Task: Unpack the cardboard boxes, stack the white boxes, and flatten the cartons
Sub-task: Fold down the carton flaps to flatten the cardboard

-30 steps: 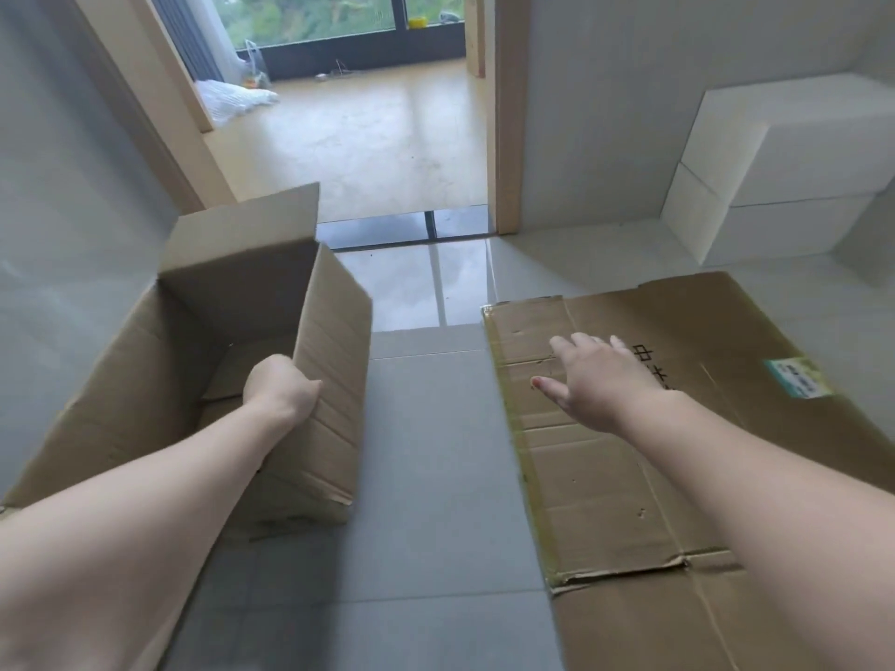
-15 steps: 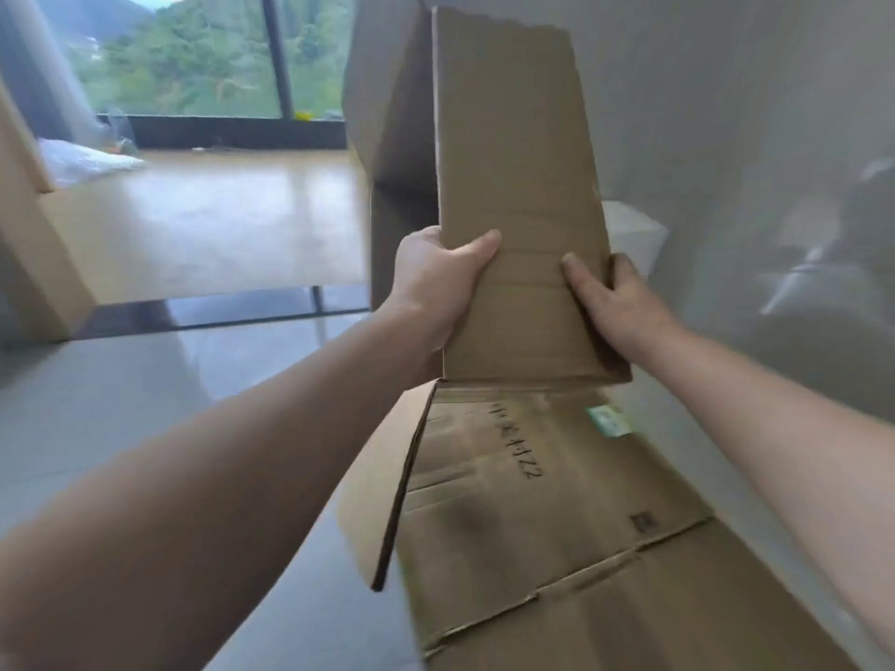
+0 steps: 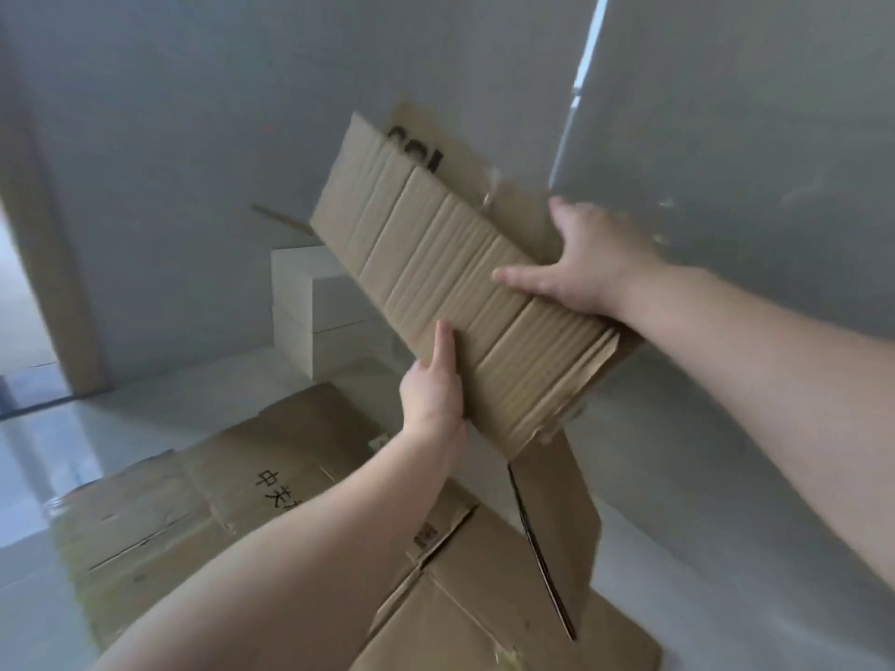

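raised carton above floor cartons; 2 boxes seemingly behind

1. Grey wall filled most of the view, glossy at right.
2. Narrow bright strip of reflected light ran down it.
3. Pale tiled floor below.
4. Wooden door frame at left.

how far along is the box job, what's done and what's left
Done: two white boxes sit stacked by the grey wall, and one brown flattened carton lies on the floor. In hand: the left hand and right hand hold a collapsed brown cardboard carton above it. Left: laying it flat on the pile.
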